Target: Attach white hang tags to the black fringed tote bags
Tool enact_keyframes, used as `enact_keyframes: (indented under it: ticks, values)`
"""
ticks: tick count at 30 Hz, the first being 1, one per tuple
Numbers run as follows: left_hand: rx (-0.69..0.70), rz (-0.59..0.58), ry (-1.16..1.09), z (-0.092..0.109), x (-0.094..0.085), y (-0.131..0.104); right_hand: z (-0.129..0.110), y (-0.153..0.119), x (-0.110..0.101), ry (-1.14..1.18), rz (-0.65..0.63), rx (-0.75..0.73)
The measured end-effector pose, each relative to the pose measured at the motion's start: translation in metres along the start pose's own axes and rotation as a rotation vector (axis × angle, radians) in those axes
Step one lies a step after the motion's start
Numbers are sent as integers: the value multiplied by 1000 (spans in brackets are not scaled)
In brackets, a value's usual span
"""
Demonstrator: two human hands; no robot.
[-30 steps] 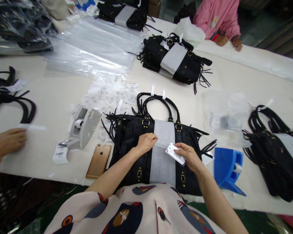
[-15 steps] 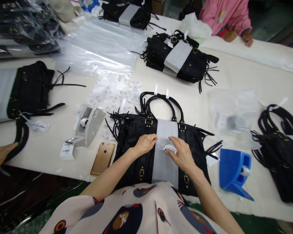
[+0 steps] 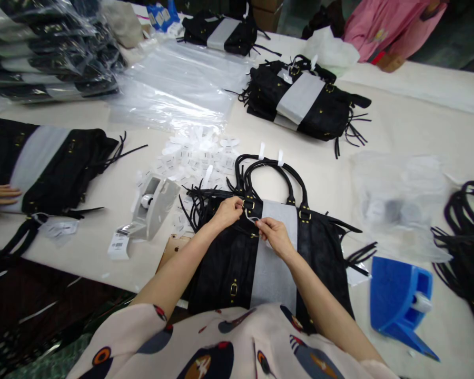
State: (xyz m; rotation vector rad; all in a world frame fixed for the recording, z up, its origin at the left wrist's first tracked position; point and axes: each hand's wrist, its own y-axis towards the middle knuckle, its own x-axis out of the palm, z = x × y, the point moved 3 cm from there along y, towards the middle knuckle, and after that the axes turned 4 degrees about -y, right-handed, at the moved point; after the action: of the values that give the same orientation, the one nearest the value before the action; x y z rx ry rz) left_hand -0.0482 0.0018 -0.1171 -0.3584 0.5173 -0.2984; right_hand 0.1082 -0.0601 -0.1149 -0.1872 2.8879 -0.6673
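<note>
Far to the left of both hands, a co-worker's hand [image 3: 2,197] lies flat on a pale band round another dark bag [image 3: 82,158]. Nearer the working hands come a grey tape dispenser [image 3: 158,202] and, partly behind the left forearm, a phone [image 3: 174,245]. Beyond the left hand, a heap of small white labels [image 3: 197,158] covers part of the tabletop [image 3: 82,252].

The left hand [image 3: 229,213] has its fingertips drawn together at the near-left handle buckle [image 3: 248,205] and seems to pinch the upper end of a thin pale cord [image 3: 252,217]; the exact grip is too small to make out. The right hand [image 3: 274,235], just right of it and slightly lower, grips the cord between thumb and forefinger, the other fingers curled. The black handbag [image 3: 324,263] lies flat under both hands, its grey wrap [image 3: 275,263] beneath the right.

For good work here, I would keep the left fingertips tight against the buckle as an anchor and let the right guide the cord with light, even tension, since something so thin could twist or slip. Wrists are best held off the wrap so it does not crease, and the cord clear of the fringe [image 3: 199,208] left of the hands.

Well right of the right hand stands a blue dispenser [image 3: 395,297].
</note>
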Motion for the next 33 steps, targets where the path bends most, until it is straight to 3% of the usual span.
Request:
enact_keyframes:
  ticks: [3,8,14,23,33]
  values:
    - [-136,121,97,1,-4,23,-2,16,1,86,103,14]
    - [-202,133,58,7,7,38,3,31,-1,-31,182,26]
    - [-215,67,-81,6,8,35,1,35,-6,-354,262,13]
    - [-163,-42,-364,7,5,31,-5,54,7,-427,317,45]
    - [-229,-159,-413,6,-6,30,-28,56,28,-630,414,36]
